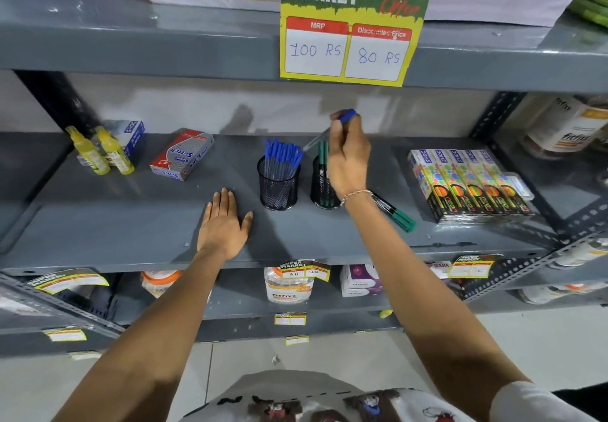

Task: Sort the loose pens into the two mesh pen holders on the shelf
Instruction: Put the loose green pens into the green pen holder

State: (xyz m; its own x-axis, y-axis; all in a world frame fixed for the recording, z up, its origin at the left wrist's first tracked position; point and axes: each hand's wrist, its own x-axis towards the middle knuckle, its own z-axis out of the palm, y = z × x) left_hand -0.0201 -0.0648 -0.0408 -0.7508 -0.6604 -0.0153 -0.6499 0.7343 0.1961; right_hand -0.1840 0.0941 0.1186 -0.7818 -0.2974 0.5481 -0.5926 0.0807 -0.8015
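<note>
The grey metal shelf [98, 224] runs across the middle of the frame and is crowded at both ends. At the left stand two yellow bottles [100, 153], tilted, with a blue-and-white box [131, 133] behind them and a red-and-grey box [182, 154] lying flat just to their right. At the right lies a row of colourful neon packs [467, 184], side by side. A green-and-yellow price card [348, 23] hangs from the shelf above, reading 100 RS and 80 RS.

In the centre stand two black mesh holders, near each other. The left holder [279, 188] is full of blue-capped pens [283, 153], all upright. The right holder [320, 191] holds green pens [323, 153] and is partly hidden behind the right hand [348, 161], which is raised above and in front of it. That hand's fingers are closed around a blue-capped pen [332, 127]; its cap sticks out above the fingertips toward the upper centre, and its clear barrel slants down-left, ending above the gap between the two holders.

A loose green pen [394, 212] lies flat on the shelf right of the right holder, partly under the right wrist.

The left hand [223, 224] lies flat, palm down, fingers spread, on bare shelf left of the left holder, holding nothing.
</note>
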